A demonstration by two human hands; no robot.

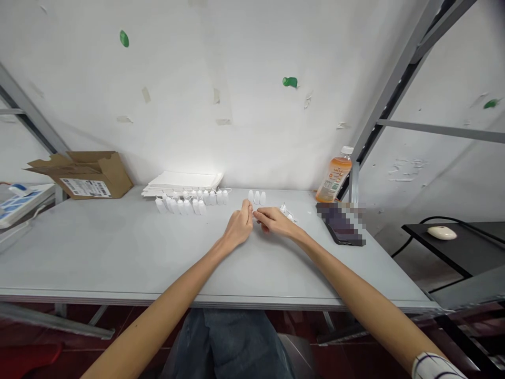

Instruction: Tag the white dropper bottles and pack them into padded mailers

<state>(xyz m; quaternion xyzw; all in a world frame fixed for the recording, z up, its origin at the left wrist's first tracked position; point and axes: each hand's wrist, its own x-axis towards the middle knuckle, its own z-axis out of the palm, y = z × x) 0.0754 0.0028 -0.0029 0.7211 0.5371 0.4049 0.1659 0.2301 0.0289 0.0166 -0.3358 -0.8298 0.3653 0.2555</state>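
Observation:
My left hand [239,226] and my right hand [275,220] meet over the middle of the grey table [118,252], fingertips pinched together on a tiny white piece too small to name. Just behind them stand three small white caps [256,197] in a row. To the left lies a longer cluster of several similar white pieces [189,202]. A crumpled bit of clear wrapping [286,211] lies beside my right hand.
A stack of white sheets [183,181] rests against the wall. An open cardboard box [84,173] sits at the back left, an orange drink bottle [334,176] at the back right, a dark phone [342,226] next to it. A metal rack post [394,79] rises on the right.

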